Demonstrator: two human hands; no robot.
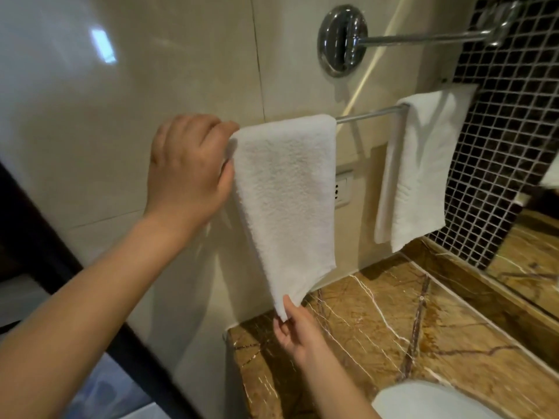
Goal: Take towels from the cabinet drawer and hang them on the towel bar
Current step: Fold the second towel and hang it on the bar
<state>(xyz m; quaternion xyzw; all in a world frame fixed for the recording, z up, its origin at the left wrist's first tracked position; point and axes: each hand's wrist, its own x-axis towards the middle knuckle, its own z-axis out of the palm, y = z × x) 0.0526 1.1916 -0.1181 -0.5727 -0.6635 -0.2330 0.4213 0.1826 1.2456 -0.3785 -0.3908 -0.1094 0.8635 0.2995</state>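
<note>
A white towel (287,192) hangs folded over the left part of the chrome towel bar (369,114) on the cream tiled wall. My left hand (187,173) grips its upper left edge at the bar, fingers curled round the fold. My right hand (298,328) pinches the towel's bottom corner just above the counter. A second white towel (414,173) hangs over the right end of the bar, apart from the first. The cabinet drawer is out of view.
A brown veined marble counter (393,334) runs under the bar. A white basin rim (429,400) shows at the bottom right. A chrome wall mount with a long arm (341,40) sits above. A wall socket (343,189), dark mosaic tiles (499,146) and a mirror (541,252) lie to the right.
</note>
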